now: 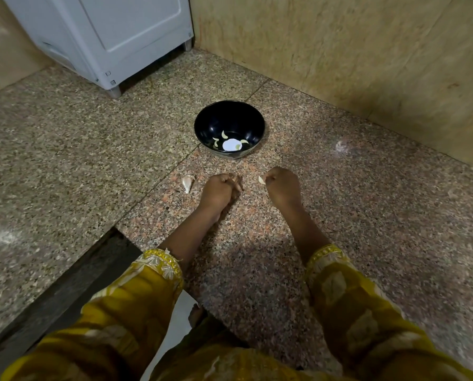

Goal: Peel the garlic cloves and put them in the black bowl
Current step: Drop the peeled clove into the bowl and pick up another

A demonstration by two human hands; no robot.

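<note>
Right hand (282,187) pinches a garlic clove (262,179) in its fingers; black bowl (224,116) at 12 o'clock.
It looks light and firm, likely slick once bare; nip the papery skin at the tip. Left hand (221,189) curled, contents unclear; unpeeled clove (187,183) at its 9 o'clock.

Seen from above, this looks like a home kitchen. Most of the frame is a speckled granite surface (78,149), grey-brown with pinkish patches, with thin joint lines between its slabs. Along the upper right runs a beige, veined stone wall (339,50) that meets the granite in a corner. At the upper left stands a white appliance (114,31) on short feet, its panelled side facing us. Food work marks the room: near the middle sits a black bowl (229,116) holding a few peeled cloves (224,134), and an unpeeled garlic clove (187,183) lies on the granite just below and left of it.
</note>
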